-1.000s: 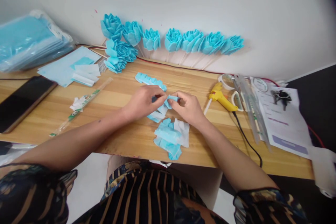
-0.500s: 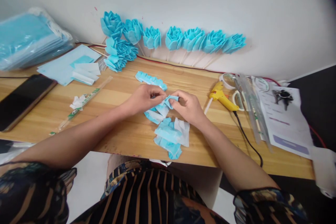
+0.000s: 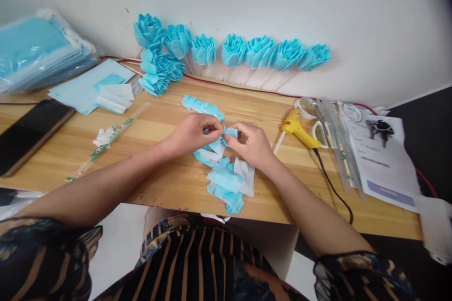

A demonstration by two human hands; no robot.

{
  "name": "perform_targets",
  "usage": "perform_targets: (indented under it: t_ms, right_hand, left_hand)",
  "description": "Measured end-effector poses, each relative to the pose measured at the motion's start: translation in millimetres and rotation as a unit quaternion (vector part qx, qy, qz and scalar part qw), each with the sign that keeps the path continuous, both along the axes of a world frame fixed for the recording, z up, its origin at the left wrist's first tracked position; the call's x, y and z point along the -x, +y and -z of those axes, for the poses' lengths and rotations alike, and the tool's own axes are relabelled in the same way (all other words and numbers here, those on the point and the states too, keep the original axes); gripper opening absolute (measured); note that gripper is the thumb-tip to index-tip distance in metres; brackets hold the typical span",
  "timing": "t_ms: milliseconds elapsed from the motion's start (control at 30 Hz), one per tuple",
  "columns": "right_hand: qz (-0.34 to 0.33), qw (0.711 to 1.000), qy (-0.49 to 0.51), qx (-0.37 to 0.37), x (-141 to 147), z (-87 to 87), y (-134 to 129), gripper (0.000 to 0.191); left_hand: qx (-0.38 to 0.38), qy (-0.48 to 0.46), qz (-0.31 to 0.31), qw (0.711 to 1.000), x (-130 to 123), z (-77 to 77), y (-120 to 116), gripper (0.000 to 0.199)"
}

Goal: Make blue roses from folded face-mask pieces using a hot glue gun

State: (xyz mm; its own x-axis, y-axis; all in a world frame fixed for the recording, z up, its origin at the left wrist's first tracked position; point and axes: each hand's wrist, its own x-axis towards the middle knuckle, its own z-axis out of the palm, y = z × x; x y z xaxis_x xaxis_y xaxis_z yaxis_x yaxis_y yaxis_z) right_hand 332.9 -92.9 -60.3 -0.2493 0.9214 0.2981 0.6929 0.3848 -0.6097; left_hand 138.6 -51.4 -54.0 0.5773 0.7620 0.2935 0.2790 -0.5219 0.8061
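Over the middle of the table, my left hand [image 3: 196, 132] and my right hand [image 3: 251, 143] meet at a small blue petal piece [image 3: 231, 135] of thin, cloth-like sheet. Fingers and thumb of each hand are pinched on it, left edge and lower edge. Beneath my fingers lie more blue and white pieces [image 3: 208, 156]. Just behind my hands is a gathered row of blue petals [image 3: 202, 106]. Nearer the front edge sits a loose pile of blue cut pieces [image 3: 228, 178], some showing a white side.
Several blue flowers [image 3: 261, 51] on sticks lean along the wall. On the left are a bagged stack of blue sheets [image 3: 42, 51], cut sheets [image 3: 84, 87] and a phone [image 3: 31, 134]. A yellow glue gun [image 3: 300, 131], scissors [image 3: 319, 134], papers [image 3: 381, 164] and keys [image 3: 380, 129] lie right.
My right fingers have shifted slightly left along the blue petal piece, closer to my left fingertips, and the piece has turned a little. The other things stay where they were.
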Motion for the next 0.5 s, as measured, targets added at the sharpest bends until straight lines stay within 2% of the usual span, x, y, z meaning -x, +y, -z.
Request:
perform_targets:
  t_ms: [267,500]
  right_hand:
    - [-0.005,0.999,-0.024,-0.029,-0.5,2.1,-0.6,0.014]
    - [-0.022,1.000,0.004,-0.011,-1.7,-1.7,-1.3,0.018]
  left_hand:
    - [0.006,-0.006,0.008,1.000,0.6,2.4,0.8,0.016]
    - [0.017,-0.007,0.011,1.000,0.9,0.9,1.1,0.017]
